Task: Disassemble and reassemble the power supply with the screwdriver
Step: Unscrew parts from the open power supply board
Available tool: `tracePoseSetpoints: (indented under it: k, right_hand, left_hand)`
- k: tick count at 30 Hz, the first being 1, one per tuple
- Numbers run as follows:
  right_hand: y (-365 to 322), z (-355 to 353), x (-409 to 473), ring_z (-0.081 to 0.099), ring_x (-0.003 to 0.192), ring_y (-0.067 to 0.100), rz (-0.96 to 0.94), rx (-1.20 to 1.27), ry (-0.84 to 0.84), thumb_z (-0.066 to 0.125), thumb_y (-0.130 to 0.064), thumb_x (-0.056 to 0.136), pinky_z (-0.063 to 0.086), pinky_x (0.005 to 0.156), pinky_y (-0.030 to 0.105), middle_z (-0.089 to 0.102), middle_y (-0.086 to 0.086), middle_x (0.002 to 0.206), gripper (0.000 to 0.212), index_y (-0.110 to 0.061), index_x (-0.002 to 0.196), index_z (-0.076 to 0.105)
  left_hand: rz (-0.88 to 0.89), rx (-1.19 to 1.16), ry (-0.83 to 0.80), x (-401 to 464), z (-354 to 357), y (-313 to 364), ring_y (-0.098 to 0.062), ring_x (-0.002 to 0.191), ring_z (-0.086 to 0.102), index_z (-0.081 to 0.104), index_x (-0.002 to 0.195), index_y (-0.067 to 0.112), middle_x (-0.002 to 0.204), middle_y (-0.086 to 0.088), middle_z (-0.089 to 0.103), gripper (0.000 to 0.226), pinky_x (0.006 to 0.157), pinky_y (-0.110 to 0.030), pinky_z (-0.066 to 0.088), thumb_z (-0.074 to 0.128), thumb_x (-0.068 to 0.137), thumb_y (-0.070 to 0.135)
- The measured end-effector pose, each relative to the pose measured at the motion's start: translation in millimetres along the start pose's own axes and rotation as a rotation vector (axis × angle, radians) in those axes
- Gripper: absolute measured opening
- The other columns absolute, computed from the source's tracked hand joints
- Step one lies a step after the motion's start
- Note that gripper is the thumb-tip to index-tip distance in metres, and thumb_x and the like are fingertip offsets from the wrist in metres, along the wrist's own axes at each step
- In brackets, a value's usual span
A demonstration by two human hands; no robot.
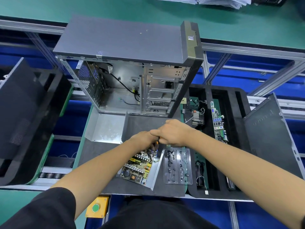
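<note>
The power supply point(140, 167) lay open near the middle of the dark mat point(143, 123), its circuit board bared and its long axis running from about seven o'clock up to one o'clock, where both hands met at its far end. The right hand point(175, 132) was curled over the top of the screwdriver point(158, 142), of which only a scrap of orange and black handle showed beneath the fist, at six o'clock from the knuckles. The left hand point(145, 139) reached in from eight o'clock with its fingers bent down among the wires at the board's edge; whether they pinched anything could not be made out. The right hand sat nearer the tool, the left nearer the board, and the screw being worked, if any, was hidden under them. One metal cover point(105, 128) lay apart at ten o'clock from the hands, one clear screw tray point(178, 166) just beside the supply at three o'clock, and one open computer case point(132, 76) stood at twelve.
</note>
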State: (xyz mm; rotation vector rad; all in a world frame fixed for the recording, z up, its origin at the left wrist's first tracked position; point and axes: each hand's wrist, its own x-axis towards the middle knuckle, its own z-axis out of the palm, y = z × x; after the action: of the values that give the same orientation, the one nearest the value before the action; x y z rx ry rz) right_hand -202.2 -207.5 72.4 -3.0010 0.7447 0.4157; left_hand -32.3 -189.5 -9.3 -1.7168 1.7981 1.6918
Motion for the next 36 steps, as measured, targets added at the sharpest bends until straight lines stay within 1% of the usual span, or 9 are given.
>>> tracePoseSetpoints:
  k: [3, 5, 7, 14, 18, 21, 29, 34, 36]
  right_hand:
    - [0.7, 0.7, -0.4, 0.042, 0.057, 0.024, 0.008, 0.005, 0.009, 0.043, -0.03, 0.096, 0.028, 0.067, 0.033, 0.066, -0.002, 0.078, 0.022, -0.024, 0.091, 0.022]
    - [0.3, 1.1, -0.3, 0.045, 0.058, 0.024, 0.016, 0.014, 0.004, 0.042, -0.03, 0.096, 0.03, 0.067, 0.033, 0.066, -0.002, 0.078, 0.022, -0.025, 0.091, 0.021]
    - [0.2, 1.0, 0.0, 0.045, 0.057, 0.024, 0.018, 0.019, 0.009, 0.042, -0.029, 0.096, 0.03, 0.067, 0.033, 0.065, -0.003, 0.077, 0.024, -0.025, 0.09, 0.019]
    - [1.2, -2.3, -1.9, 0.045, 0.057, 0.025, 0.024, 0.026, 0.001, 0.042, -0.028, 0.095, 0.029, 0.067, 0.033, 0.064, -0.002, 0.074, 0.026, -0.026, 0.088, 0.017]
    - [0.7, -4.3, -2.3, 0.049, 0.062, 0.027, 0.041, 0.056, -0.048, 0.042, -0.029, 0.096, 0.044, 0.075, 0.038, 0.067, 0.001, 0.081, 0.024, -0.026, 0.09, 0.019]
    - [0.4, -6.1, -3.4, 0.048, 0.064, 0.027, 0.06, 0.064, -0.062, 0.04, -0.029, 0.096, 0.048, 0.079, 0.042, 0.067, 0.003, 0.081, 0.022, -0.025, 0.091, 0.019]
    - [-0.4, -4.9, -5.0, 0.047, 0.063, 0.028, 0.055, 0.069, -0.038, 0.039, -0.028, 0.095, 0.047, 0.08, 0.041, 0.067, 0.004, 0.08, 0.02, -0.024, 0.091, 0.02]
    - [0.0, -4.3, -5.8, 0.045, 0.061, 0.027, 0.051, 0.073, -0.034, 0.039, -0.028, 0.095, 0.047, 0.079, 0.041, 0.065, 0.003, 0.077, 0.022, -0.026, 0.09, 0.018]
    - [0.3, -3.4, -5.3, 0.047, 0.062, 0.027, 0.05, 0.075, -0.036, 0.04, -0.028, 0.095, 0.048, 0.08, 0.042, 0.065, 0.002, 0.077, 0.022, -0.026, 0.091, 0.019]
  left_hand:
    - [-0.016, 0.022, 0.008, 1.7, -0.1, 1.2, -0.014, 0.075, 0.071, 0.074, 0.079, 0.022, 0.076, 0.007, 0.077, 0.044, 0.07, -0.036, 0.052, 0.039, 0.078, 0.049]
    - [-0.039, 0.004, 0.008, 2.6, -0.1, 0.8, -0.012, 0.066, 0.065, 0.075, 0.079, 0.02, 0.075, 0.006, 0.076, 0.045, 0.063, -0.031, 0.048, 0.039, 0.078, 0.048]
    - [-0.042, -0.018, 0.0, 3.2, -0.1, -0.4, -0.01, 0.06, 0.062, 0.075, 0.077, 0.018, 0.075, 0.004, 0.077, 0.046, 0.062, -0.03, 0.045, 0.04, 0.077, 0.049]
    - [-0.046, 0.015, -0.002, 3.6, -1.2, 0.1, -0.012, 0.06, 0.061, 0.075, 0.074, 0.019, 0.076, 0.004, 0.077, 0.044, 0.062, -0.03, 0.044, 0.04, 0.073, 0.046]
    - [-0.041, 0.045, -0.009, 2.5, -0.4, -0.8, -0.004, 0.054, 0.059, 0.074, 0.071, 0.024, 0.075, 0.007, 0.076, 0.042, 0.065, -0.031, 0.044, 0.038, 0.07, 0.046]
    - [-0.051, 0.031, -0.008, 3.0, 0.2, 0.1, -0.002, 0.048, 0.058, 0.073, 0.07, 0.024, 0.074, 0.006, 0.076, 0.042, 0.063, -0.031, 0.043, 0.038, 0.071, 0.046]
    - [-0.079, 0.008, -0.005, 2.5, 1.0, 6.1, -0.007, 0.054, 0.063, 0.074, 0.07, 0.018, 0.072, 0.002, 0.076, 0.044, 0.061, -0.029, 0.042, 0.039, 0.076, 0.044]
    - [-0.084, 0.014, -0.007, 4.5, 0.8, 7.4, -0.019, 0.074, 0.07, 0.076, 0.079, 0.012, 0.077, 0.0, 0.077, 0.048, 0.066, -0.031, 0.044, 0.04, 0.075, 0.043]
    - [-0.063, -0.007, 0.001, 3.9, 1.0, 5.8, -0.015, 0.071, 0.071, 0.075, 0.082, 0.009, 0.077, 0.0, 0.077, 0.051, 0.064, -0.03, 0.044, 0.04, 0.076, 0.045]
